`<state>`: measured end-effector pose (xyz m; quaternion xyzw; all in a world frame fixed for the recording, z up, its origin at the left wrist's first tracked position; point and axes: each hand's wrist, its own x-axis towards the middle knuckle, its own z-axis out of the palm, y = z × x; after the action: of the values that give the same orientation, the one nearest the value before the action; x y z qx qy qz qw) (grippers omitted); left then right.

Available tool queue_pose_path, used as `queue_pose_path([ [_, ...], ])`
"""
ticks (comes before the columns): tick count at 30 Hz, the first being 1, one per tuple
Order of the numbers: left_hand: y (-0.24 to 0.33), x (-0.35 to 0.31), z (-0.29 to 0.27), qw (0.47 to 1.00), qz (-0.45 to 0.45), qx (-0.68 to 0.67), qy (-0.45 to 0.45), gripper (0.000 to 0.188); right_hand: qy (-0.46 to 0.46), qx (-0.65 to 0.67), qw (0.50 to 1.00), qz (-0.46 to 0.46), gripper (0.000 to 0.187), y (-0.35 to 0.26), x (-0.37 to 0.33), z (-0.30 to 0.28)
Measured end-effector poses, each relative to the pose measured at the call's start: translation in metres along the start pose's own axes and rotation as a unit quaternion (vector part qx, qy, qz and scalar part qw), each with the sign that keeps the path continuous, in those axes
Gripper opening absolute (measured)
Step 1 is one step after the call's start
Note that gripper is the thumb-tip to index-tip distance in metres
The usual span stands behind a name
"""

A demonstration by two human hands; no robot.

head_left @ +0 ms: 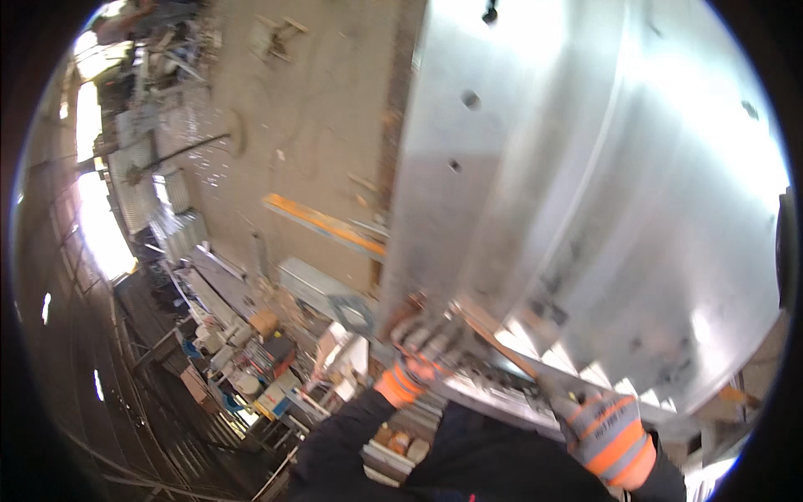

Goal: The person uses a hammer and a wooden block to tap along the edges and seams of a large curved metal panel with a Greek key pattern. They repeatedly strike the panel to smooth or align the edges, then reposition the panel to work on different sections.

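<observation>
Left hand (418, 347) grips the metal sheet's (585, 192) lower edge at 6 o'clock. Right hand (598, 422), at 5 o'clock, touches it; its grip cannot be told.

Gloved hands at a steel duct

Left hand (421, 350) grips the duct (585, 192) edge; right hand (604, 422) rests beside a rod (502, 345)
</observation>
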<state>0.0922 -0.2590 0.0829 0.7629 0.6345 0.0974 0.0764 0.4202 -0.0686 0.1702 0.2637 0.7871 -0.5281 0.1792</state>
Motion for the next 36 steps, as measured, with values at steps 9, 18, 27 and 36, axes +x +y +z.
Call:
queue_pose_path([
  [9,-0.003,-0.023,0.012,0.997,-0.016,0.009,-0.071,0.036,-0.046,-0.043,0.998,0.001,0.088,-0.001,0.005,-0.004],
  [18,-0.004,-0.028,0.009,0.993,-0.014,0.024,-0.119,0.018,-0.067,-0.053,0.996,0.000,0.070,-0.003,0.007,-0.010],
  [27,-0.008,-0.036,0.003,0.989,-0.008,0.006,-0.150,0.026,-0.051,-0.083,0.995,0.020,0.074,-0.005,0.009,-0.001],
  [36,-0.010,-0.041,0.001,0.986,-0.004,0.003,-0.169,0.044,-0.101,-0.112,0.989,-0.009,0.077,-0.005,-0.004,-0.002],
])
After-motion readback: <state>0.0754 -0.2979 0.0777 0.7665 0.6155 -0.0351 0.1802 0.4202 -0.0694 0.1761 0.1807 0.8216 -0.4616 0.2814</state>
